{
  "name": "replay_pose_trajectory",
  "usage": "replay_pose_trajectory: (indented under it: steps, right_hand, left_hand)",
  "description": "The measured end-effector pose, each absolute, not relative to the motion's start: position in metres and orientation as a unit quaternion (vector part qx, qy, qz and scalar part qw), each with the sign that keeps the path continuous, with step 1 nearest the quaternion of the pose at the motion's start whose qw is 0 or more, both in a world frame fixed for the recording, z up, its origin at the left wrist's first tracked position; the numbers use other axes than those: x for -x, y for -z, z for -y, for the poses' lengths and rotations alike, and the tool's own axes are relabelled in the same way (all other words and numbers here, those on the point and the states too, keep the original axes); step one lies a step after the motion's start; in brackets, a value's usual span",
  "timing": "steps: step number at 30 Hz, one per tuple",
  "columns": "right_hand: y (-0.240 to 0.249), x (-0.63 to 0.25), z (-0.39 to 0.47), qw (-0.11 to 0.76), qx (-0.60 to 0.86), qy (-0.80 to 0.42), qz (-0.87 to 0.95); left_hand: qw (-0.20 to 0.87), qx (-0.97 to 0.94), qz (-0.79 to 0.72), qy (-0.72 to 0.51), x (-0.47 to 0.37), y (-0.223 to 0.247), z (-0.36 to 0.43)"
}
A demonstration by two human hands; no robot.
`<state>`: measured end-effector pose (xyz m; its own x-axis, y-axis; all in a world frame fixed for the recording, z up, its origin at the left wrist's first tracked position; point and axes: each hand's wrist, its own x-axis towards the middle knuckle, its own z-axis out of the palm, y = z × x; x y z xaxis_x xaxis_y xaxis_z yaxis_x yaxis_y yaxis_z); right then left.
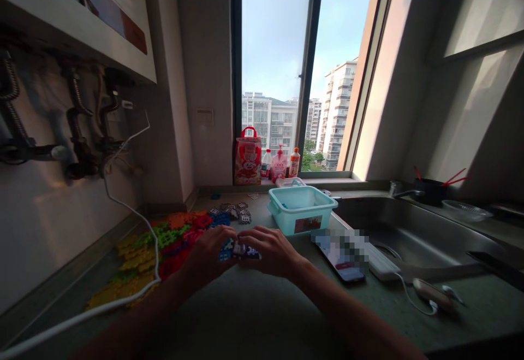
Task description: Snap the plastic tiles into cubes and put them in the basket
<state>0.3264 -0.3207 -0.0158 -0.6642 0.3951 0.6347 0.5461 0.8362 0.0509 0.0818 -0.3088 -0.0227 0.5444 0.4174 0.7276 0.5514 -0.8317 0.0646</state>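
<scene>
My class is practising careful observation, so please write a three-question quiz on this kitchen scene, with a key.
1. True or false: the light-blue plastic bin stands on the counter, to the left of the sink.
2. Which item is farthest left in the row at the window?
A) pink pump bottle
B) red bag with a loop handle
C) orange bottle
3. What do the left hand and right hand hold between them?

Key
1. True.
2. B.
3. They hold small plastic pieces, some of them blue.
</scene>
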Motion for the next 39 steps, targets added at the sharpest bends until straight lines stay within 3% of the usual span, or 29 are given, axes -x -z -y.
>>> replay_pose_trajectory:
  steps: [5, 11, 24, 31, 39]
  right_hand:
    - [0.012, -0.351, 0.312, 0.338, 0.336, 0.04, 0.878]
    - [0.021, -0.362, 0.302, 0.3, 0.349, -0.046, 0.887]
    - [0.015, -0.363, 0.303, 0.239, 0.385, -0.062, 0.889]
    - [-0.001, -0.37, 0.309, 0.078, 0.473, -0.083, 0.873]
    - [0.005, -0.365, 0.31, 0.097, 0.475, -0.052, 0.873]
  left_hand:
    - [0.085, 0.871, 0.332, 0.352, -0.085, 0.025, 0.308]
    - [0.079, 0.894, 0.357, 0.258, -0.086, 0.033, 0.304]
    - [0.056, 0.915, 0.331, 0.224, -0.088, 0.044, 0.304]
    - [0.041, 0.916, 0.327, 0.229, -0.088, 0.047, 0.304]
    - [0.043, 0.918, 0.335, 0.207, -0.091, 0.045, 0.305]
